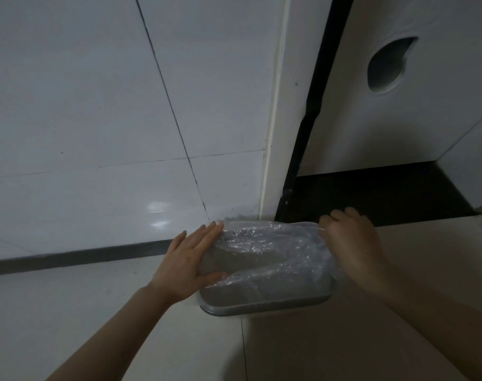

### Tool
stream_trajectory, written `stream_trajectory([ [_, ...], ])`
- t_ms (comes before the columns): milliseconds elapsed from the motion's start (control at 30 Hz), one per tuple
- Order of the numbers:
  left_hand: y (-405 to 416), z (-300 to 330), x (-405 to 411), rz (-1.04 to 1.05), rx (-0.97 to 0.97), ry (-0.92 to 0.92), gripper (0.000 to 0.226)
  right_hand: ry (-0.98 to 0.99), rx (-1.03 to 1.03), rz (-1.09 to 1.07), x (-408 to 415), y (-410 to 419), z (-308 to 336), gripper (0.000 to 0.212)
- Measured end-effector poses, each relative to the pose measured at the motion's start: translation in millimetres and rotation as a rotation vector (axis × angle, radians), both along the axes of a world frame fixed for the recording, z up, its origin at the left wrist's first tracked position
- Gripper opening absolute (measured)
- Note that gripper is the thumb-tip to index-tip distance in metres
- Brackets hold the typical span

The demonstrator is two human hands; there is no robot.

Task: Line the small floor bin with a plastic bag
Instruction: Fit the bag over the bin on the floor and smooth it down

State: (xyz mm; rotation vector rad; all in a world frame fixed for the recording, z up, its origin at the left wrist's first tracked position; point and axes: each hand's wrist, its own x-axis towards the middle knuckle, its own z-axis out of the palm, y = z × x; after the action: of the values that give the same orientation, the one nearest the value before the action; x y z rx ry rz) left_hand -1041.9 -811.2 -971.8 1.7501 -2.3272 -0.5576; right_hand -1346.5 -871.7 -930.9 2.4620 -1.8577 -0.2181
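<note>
A small grey floor bin (264, 307) stands on the tiled floor against the wall. A clear crinkled plastic bag (264, 251) lies across its opening and over the far and right rim; the near rim is bare. My left hand (190, 264) rests flat against the bin's left side, fingers apart, thumb on the bag at the rim. My right hand (349, 240) is curled over the bin's right end, fingers closed on the bag's edge.
A white tiled wall (97, 119) with a dark skirting strip (69, 257) rises behind the bin. A white door frame (278, 119) and a door (399, 105) with a round hole stand at the right, above a black threshold (371, 193).
</note>
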Motion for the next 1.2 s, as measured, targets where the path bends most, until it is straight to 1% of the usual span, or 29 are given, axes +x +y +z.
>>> stream_trajectory([
  [67, -1.5, -1.4, 0.2, 0.0, -0.004, 0.002, 0.09, -0.153, -0.038, -0.049, -2.7, -6.5, 3.5, 0.008],
  [100, -2.7, -2.4, 0.6, -0.001, -0.004, 0.004, 0.091, -0.223, -0.046, -0.069, -3.0, -10.1, 3.4, 0.007],
  [167, -5.1, -3.8, 0.7, -0.003, -0.004, -0.003, 0.093, -0.316, -0.042, -0.109, -3.0, -16.2, 0.3, 0.009],
  [300, -7.2, -7.9, 0.8, 0.004, 0.007, -0.016, 0.095, -0.397, -0.007, -0.17, -6.5, -24.3, -14.7, 0.015],
  [467, -4.0, -12.5, 2.3, 0.084, 0.08, 0.033, 0.096, -0.712, 0.074, -0.288, -18.6, -28.5, -29.5, 0.014],
  [533, -2.6, -14.3, 2.8, 0.099, 0.096, 0.086, 0.095, -0.804, 0.175, -0.379, -24.8, -31.4, -32.9, 0.016],
  [567, -2.3, -15.0, 2.9, 0.106, 0.103, 0.115, 0.095, -0.852, 0.258, -0.451, -27.9, -32.1, -34.3, 0.019],
  [633, -2.0, -15.7, 3.4, 0.108, 0.113, 0.155, 0.097, -1.005, 0.477, -0.657, -31.9, -30.7, -36.7, 0.023],
  [700, -2.5, -13.8, 3.7, 0.092, 0.138, 0.148, 0.103, -1.152, 0.711, -0.872, -34.1, -29.4, -38.4, 0.022],
  [767, -2.4, -9.2, 5.7, 0.092, 0.154, 0.14, 0.105, -1.188, 0.83, -0.925, -37.3, -29.3, -35.4, 0.026],
  [800, -1.1, -5.7, 6.8, 0.115, 0.141, 0.172, 0.102, -1.19, 0.818, -0.922, -39.5, -29.6, -31.7, 0.029],
  [833, 1.4, -1.4, 7.3, 0.148, 0.1, 0.225, 0.094, -1.214, 0.754, -0.906, -42.9, -29.5, -27.3, 0.031],
  [867, 4.8, 2.9, 7.7, 0.18, 0.037, 0.281, 0.083, -1.228, 0.642, -0.853, -47.1, -27.7, -21.7, 0.034],
  [900, 8.9, 6.7, 7.7, 0.196, -0.029, 0.316, 0.074, -1.183, 0.474, -0.745, -50.9, -22.1, -15.7, 0.037],
  [933, 13.7, 9.5, 7.2, 0.182, -0.081, 0.319, 0.068, -1.069, 0.283, -0.558, -53.7, -14.4, -10.1, 0.042],
  [967, 18.7, 10.9, 6.3, 0.133, -0.11, 0.294, 0.065, -0.916, 0.128, -0.316, -54.9, -5.1, -4.7, 0.045],
  [1000, 24.0, 10.9, 4.4, 0.062, -0.116, 0.251, 0.065, -0.774, 0.033, -0.065, -53.1, 3.9, 0.5, 0.046],
  [1033, 29.0, 10.2, 2.3, -0.009, -0.114, 0.207, 0.066, -0.645, 0.013, 0.142, -49.1, 12.3, 5.4, 0.048],
  [1067, 33.4, 9.1, 0.4, -0.059, -0.111, 0.176, 0.065, -0.534, 0.04, 0.267, -46.6, 18.3, 5.9, 0.05],
  [1100, 36.6, 8.5, -1.1, -0.077, -0.11, 0.168, 0.06, -0.455, 0.074, 0.318, -43.8, 22.0, 6.4, 0.049],
  [1133, 38.2, 8.6, -2.0, -0.068, -0.111, 0.179, 0.053, -0.42, 0.094, 0.314, -42.3, 23.7, 6.3, 0.045],
  [1200, 39.4, 11.8, -2.6, -0.026, -0.109, 0.207, 0.038, -0.431, 0.072, 0.288, -42.7, 24.3, 7.4, 0.03],
])
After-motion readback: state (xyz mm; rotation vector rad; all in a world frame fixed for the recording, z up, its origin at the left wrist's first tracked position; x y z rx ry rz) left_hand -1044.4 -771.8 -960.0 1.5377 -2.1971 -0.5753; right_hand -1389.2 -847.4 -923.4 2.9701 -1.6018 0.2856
